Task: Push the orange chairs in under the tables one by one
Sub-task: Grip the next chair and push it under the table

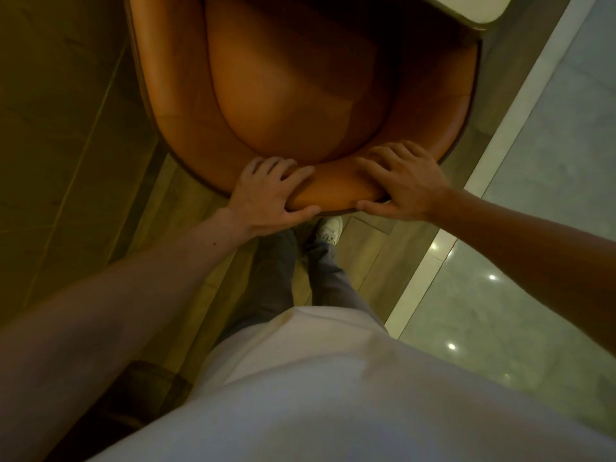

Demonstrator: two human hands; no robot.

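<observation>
- Both of my hands grip the near top edge of the orange chair (300,95)'s curved backrest; the chair fills the far middle of my view, seen from straight above
- my left hand (270,198) sits on the left part of that edge; its fingers (293,176) are curled over the padded rim onto the inner side, and the thumb is hooked under the near side, so the rim is clamped between them
- my right hand (396,185) sits on the right part of the edge; its fingers are spread a little and draped over the rim toward the seat, the thumb pressed along the near side; a bare stretch of orange rim shows between the two hands
- the seat cushion lies far of my hands, deep inside the shell; its far part is in shadow
- a pale table (473,8) corner with a rounded edge shows at the far right; it overlaps the chair's far right side, so that part of the chair is beneath it
- the wooden floor (66,145) runs under the chair and along the left; a glossy grey-green floor (533,228) lies to the right, set off by a pale strip
- near me I see my white shirt (333,395), grey trousers, and one white shoe (330,230) just near of the backrest, between my hands
</observation>
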